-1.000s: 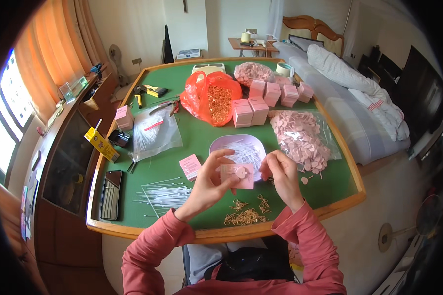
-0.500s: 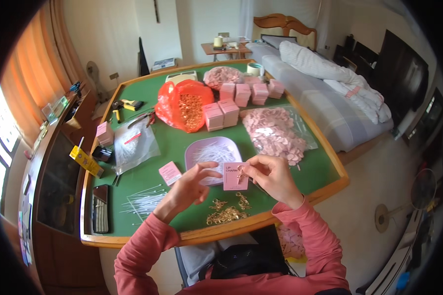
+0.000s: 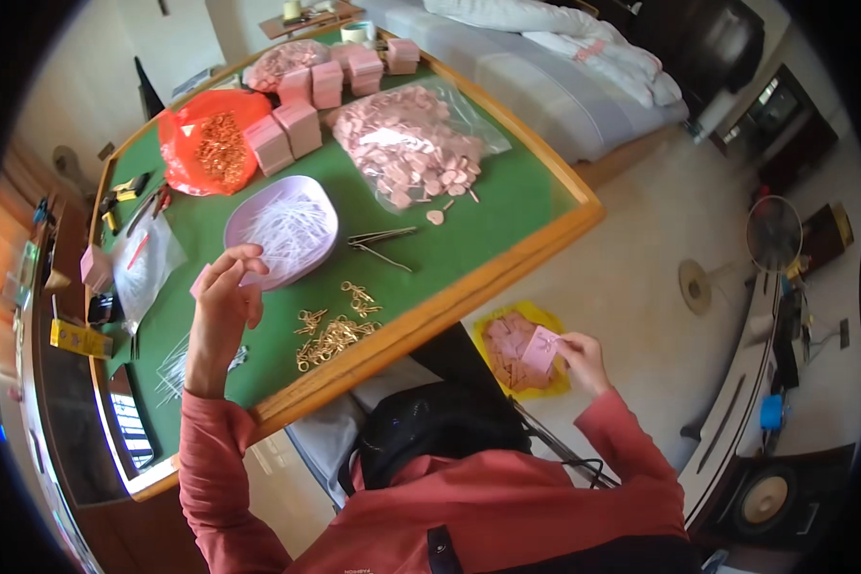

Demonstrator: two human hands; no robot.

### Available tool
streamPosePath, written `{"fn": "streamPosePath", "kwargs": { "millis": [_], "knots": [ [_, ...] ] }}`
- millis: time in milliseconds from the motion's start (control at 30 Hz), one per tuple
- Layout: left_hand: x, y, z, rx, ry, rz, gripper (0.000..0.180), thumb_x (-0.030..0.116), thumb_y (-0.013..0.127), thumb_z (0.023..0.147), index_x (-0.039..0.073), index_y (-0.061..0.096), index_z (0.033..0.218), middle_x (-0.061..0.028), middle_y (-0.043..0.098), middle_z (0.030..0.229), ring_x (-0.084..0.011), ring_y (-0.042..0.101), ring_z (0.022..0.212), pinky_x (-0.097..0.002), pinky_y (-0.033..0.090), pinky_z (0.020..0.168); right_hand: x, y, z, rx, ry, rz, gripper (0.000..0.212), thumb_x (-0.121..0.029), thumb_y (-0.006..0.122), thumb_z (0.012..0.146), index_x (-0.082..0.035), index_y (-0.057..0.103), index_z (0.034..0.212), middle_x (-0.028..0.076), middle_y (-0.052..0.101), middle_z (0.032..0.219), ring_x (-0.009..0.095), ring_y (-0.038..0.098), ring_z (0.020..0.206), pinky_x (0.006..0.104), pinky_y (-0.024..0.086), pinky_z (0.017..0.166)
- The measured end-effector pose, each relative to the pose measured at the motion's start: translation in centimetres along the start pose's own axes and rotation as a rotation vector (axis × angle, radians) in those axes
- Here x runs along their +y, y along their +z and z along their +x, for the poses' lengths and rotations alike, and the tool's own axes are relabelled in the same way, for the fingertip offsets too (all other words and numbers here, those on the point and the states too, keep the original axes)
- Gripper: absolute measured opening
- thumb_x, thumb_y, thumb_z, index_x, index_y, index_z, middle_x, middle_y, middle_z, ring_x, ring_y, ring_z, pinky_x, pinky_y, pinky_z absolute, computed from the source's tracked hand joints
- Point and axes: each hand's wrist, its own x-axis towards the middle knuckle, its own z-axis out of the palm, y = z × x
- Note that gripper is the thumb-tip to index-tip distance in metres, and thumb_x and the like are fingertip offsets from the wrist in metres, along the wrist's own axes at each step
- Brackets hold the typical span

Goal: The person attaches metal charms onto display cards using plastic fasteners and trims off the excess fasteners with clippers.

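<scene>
My right hand reaches off the table's right side, thumb and fingers pinched on a pink card with a small metal charm on it. The card is above a yellow bag that lies low beside the table and contains many pink cards. Over the table's left part, my left hand is raised, fingers loosely bent and apart, holding nothing visible. Nearest to it is a lilac bowl of thin white plastic strips. Gold clasps lie in a heap near the front edge, with tweezers beyond them.
Stacks of pink cards, a red bag of gold pieces and a clear bag of pink pieces stand farther back on the green table. A phone lies at the left. A fan stands at the right.
My right hand has carried the pink card from in front of the bowl, rightward and down to the yellow bag. My left hand stays over the table. The view has turned right.
</scene>
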Motion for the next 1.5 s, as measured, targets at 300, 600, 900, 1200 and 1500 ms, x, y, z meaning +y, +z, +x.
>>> {"fn": "streamPosePath", "kwargs": {
  "millis": [300,600,900,1200,1500],
  "knots": [
    [0.5,-0.4,-0.7,0.112,0.011,0.112,0.025,0.020,0.047,0.086,0.000,0.053,0.101,-0.0036,0.052,0.083,-0.0068,0.040,0.046,-0.0195,0.033,0.040,23.6,-4.1,-0.2,-0.025,0.592,-0.361,0.018,-0.014,0.054,0.083,0.000,0.060,0.092,0.013,0.065,0.085,0.024,0.061,0.057,0.0306,0.044,0.041],
    [-0.2,-3.7,-1.8,0.433,0.293,0.401,0.034,0.022,0.044,0.092,0.003,0.050,0.064,0.0034,0.042,0.048,-0.0040,0.037,0.041,-0.0206,0.028,0.038,1.2,0.4,3.4,0.439,-0.393,-0.127,0.024,-0.016,0.042,0.091,-0.004,0.045,0.072,0.000,0.042,0.059,0.010,0.038,0.052,0.0255,0.034,0.049],
    [-0.6,-5.1,-2.8,0.414,0.517,0.699,0.017,0.000,0.060,0.075,0.000,0.060,0.091,-0.0056,0.063,0.084,-0.0118,0.058,0.080,-0.0247,0.045,0.070,-24.1,19.5,-1.3,-0.404,-1.348,-0.260,0.013,0.005,0.059,0.071,-0.001,0.057,0.083,0.010,0.057,0.076,0.022,0.058,0.066,0.0303,0.046,0.059],
    [0.5,-5.9,-9.3,0.387,0.498,1.125,0.019,0.005,0.072,0.063,0.003,0.064,0.080,-0.0072,0.061,0.075,-0.0230,0.054,0.074,-0.0322,0.044,0.067,-22.7,32.3,-1.1,-0.879,-1.453,-0.658,0.014,-0.011,0.063,0.072,-0.003,0.061,0.084,0.012,0.057,0.079,0.030,0.058,0.070,0.0380,0.047,0.063],
    [-1.8,-6.1,-11.1,0.313,0.371,1.306,0.009,0.005,0.069,0.066,0.005,0.064,0.073,-0.0050,0.057,0.073,-0.0226,0.050,0.075,-0.0332,0.043,0.071,-21.2,33.4,-1.0,-0.844,-1.423,-0.625,0.009,-0.001,0.060,0.071,-0.001,0.054,0.077,0.013,0.054,0.075,0.031,0.057,0.069,0.0373,0.046,0.059]
  ]
}}
